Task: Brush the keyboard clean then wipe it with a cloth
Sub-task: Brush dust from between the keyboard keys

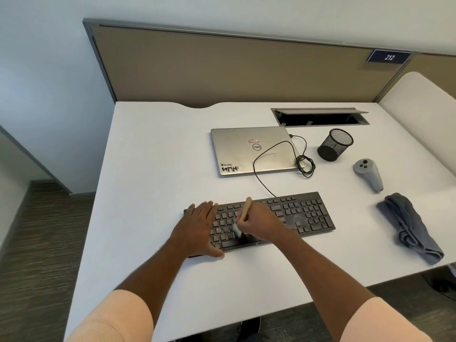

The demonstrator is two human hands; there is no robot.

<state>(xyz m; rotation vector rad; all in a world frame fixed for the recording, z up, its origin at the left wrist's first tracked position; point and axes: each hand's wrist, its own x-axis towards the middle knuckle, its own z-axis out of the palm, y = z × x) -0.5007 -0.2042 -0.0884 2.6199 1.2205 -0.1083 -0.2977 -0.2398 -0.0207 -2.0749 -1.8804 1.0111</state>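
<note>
Now right hand (261,224) grips brush (243,215) (bristles on keyboard (303,213)); left hand (199,229) lies flat, holding nothing.

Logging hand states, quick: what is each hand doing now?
Left hand: open, flat on the keyboard.
Right hand: closed, holding the brush.

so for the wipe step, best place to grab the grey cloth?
Probably the bunched upper end of the grey cloth, coming from above with the right hand, which now holds the brush. The cloth lies crumpled to the right of the keyboard, its raised folds giving something to pinch; the flatter near end sits by the desk edge.
</note>
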